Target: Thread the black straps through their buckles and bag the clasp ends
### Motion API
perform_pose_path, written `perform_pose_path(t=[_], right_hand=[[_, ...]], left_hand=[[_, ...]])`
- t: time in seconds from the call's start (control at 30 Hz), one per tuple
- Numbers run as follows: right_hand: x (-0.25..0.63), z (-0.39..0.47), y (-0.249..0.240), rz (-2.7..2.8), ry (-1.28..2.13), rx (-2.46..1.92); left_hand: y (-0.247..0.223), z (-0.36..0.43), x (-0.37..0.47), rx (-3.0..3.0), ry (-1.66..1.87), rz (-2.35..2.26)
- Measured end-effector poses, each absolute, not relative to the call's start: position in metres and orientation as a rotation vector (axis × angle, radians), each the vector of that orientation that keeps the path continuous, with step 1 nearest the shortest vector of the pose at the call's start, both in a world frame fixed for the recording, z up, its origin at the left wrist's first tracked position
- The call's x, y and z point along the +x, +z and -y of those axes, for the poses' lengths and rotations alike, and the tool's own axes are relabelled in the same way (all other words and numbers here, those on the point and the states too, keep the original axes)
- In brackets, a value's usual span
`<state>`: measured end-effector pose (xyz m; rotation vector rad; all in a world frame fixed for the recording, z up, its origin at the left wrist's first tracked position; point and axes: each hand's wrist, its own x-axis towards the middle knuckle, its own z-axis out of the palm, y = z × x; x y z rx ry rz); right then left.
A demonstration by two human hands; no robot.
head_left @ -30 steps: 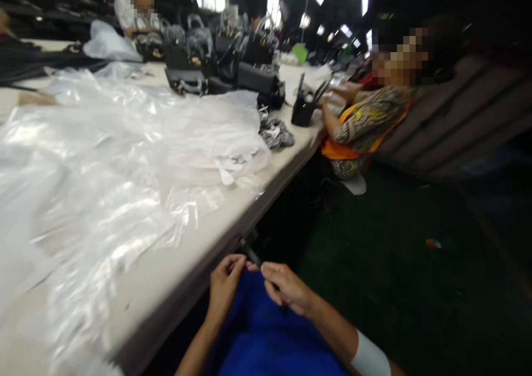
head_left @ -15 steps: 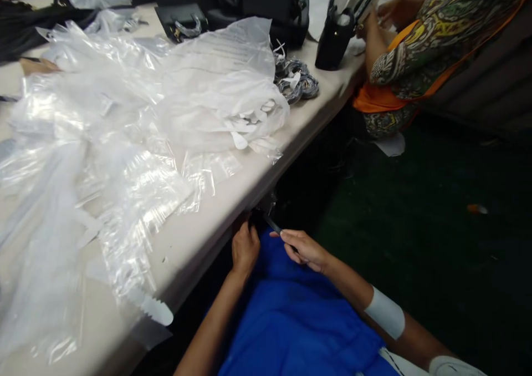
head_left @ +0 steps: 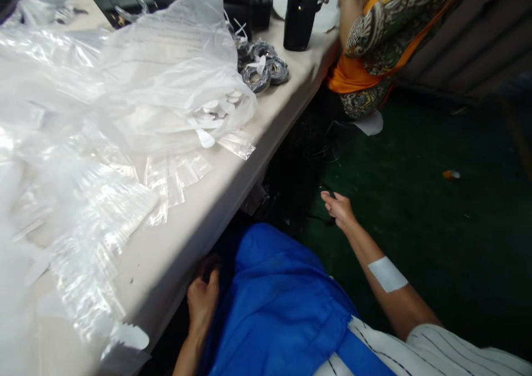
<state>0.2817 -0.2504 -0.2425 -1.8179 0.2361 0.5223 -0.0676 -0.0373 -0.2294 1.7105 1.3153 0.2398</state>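
Note:
My right hand [head_left: 339, 208] is out over the dark green floor, its fingers closed around a small dark strap-like item [head_left: 327, 191]. Down beside the table edge, my left hand [head_left: 203, 293] is bent, with its fingertips in shadow; whether it holds anything cannot be made out. Blue cloth [head_left: 274, 304] covers my lap between the two hands. On the table [head_left: 183, 226] lies a heap of clear plastic bags [head_left: 91, 198], and a larger translucent bag [head_left: 166, 71] contains white pieces.
Wrapped dark coiled straps [head_left: 266, 68] lie near the table's far edge. Behind them stand a small black handbag [head_left: 300, 15] and other black bags. A person in a patterned top and orange apron [head_left: 353, 74] is at the table's far right.
My hands have moved apart: the right one went right and up over the floor with the dark item, the left one down and left along the table edge. The camera view has shifted.

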Motion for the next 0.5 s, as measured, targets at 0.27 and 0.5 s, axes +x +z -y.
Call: perform_pose_path(t=[0.27,0.5], right_hand=[[0.326,0.313,-0.222,-0.189,0.05,-1.936],[0.258,0.306,-0.271,-0.145,0.458,-2.005]], left_hand=[[-0.187,0.049,-0.06,1.632,0.281,-1.174],[-0.179,0.062,-0.045,1.649,0.375,-1.116]])
